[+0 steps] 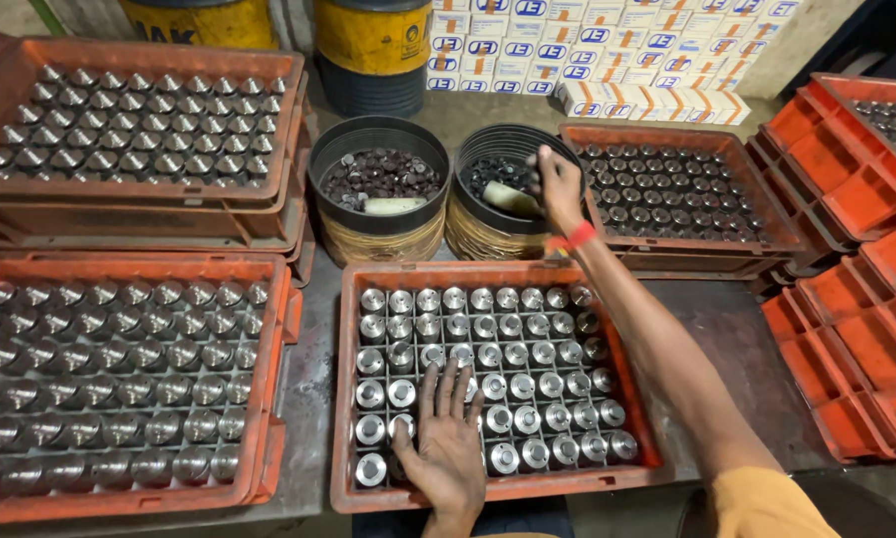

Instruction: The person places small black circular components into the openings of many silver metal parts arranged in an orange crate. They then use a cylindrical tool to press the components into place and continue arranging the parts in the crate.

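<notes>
Shiny steel cylindrical parts (488, 384) stand in rows in orange plastic crate (488, 274); left hand (450, 438) flat on them, fingers spread, gripping nothing. Right hand (558, 184) reaches over black round tub (508, 189) of dark caps, fingers curled, hold unclear. Step looks like fetching caps

Around the orange-red crate (488, 274) at the centre, everything repeats its colour: the crates left of it (129, 264) and right of it (847, 339) are the same orange-red. Its shiny silver metal cylinders (528, 384) stand in a grid pattern. Behind it, two black round bins (378, 134) hold dark brown caps (378, 174), above tan banded bases. Further back stand yellow-and-black drums (373, 40) and white-and-blue cartons (588, 50). The right hand (558, 184) wears a red wristband (575, 237).
</notes>
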Tool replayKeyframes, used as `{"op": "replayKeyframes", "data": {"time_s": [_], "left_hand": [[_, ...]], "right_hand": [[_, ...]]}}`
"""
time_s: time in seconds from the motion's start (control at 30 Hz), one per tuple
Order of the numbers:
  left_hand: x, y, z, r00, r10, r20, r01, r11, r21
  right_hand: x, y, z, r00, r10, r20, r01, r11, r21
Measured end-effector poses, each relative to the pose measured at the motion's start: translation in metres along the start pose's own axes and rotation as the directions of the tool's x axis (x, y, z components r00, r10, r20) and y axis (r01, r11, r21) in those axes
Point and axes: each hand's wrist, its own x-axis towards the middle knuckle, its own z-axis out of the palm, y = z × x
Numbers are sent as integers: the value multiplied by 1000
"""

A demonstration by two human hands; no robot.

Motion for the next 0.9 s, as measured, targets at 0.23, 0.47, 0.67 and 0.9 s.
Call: {"op": "replayKeyframes", "data": {"time_s": [0.23,0.47,0.67,0.9], "left_hand": [[10,-25,-20,976,-162,-146,163,987,-4],[10,-67,-59,921,-370,-119,334,910,-248],[5,-32,-44,968,-230,-101,194,940,-279],[7,56,-31,974,-11,-226,-15,993,-113]], "right_hand": [[-189,-19,10,892,255,373,-198,963,-185],[-306,-37,27,666,-356,656,616,759,-213],[-279,-32,24,851,-152,503,298,928,-222],[-205,0,42,770,-173,615,537,697,-476]]}}
